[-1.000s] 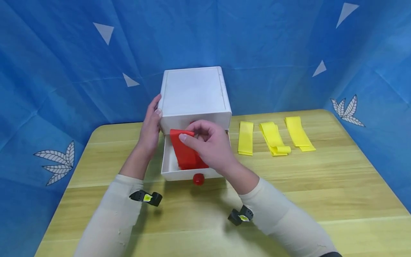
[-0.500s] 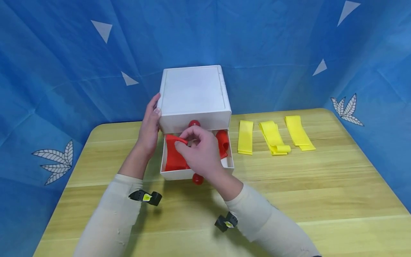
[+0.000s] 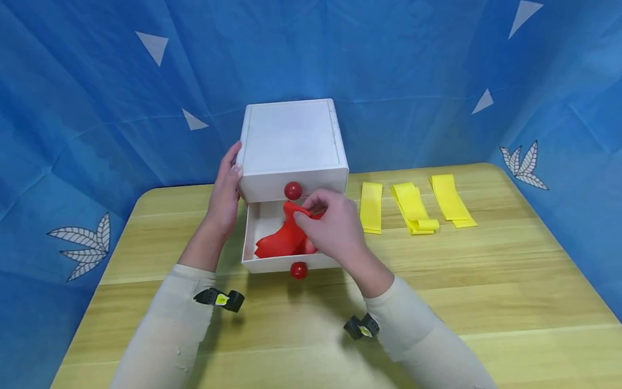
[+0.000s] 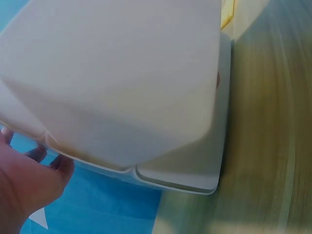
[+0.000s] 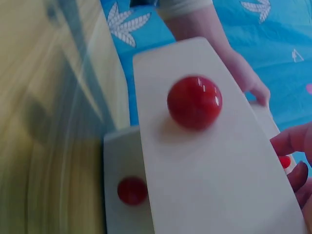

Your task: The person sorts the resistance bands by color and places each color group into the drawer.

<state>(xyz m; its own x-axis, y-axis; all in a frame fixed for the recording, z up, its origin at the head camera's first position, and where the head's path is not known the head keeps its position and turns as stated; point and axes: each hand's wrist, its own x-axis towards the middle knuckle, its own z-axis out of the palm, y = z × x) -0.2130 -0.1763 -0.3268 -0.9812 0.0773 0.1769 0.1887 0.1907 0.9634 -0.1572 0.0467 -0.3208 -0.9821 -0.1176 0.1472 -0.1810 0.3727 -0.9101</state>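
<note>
A white drawer unit (image 3: pixel 291 138) with red knobs stands at the back of the table, and one drawer (image 3: pixel 272 266) is pulled out. In the head view my left hand (image 3: pixel 223 197) rests against the unit's left side, thumb at the front corner; the left wrist view shows its fingertips at the edge. Over the open drawer my right hand (image 3: pixel 335 224) pinches the raised end of a soft, bent red strip (image 3: pixel 286 235), perhaps cloth or rubber. The strip's other end lies low in the drawer at left. More red material shows beneath my right fingers, partly hidden.
Right of the unit lie a folded yellow strip (image 3: pixel 371 208), a looped yellow strip (image 3: pixel 414 208) and another folded yellow strip (image 3: pixel 453 201) on the wooden table (image 3: pixel 486 292). A blue curtain (image 3: pixel 403 70) hangs behind. In the right wrist view a lower drawer knob (image 5: pixel 132 190) shows below.
My right hand moved down and left with the red strip, then back right. The strip, flat at the drawer's left half a second ago, is now bent and lifted mid-drawer. My left hand stayed.
</note>
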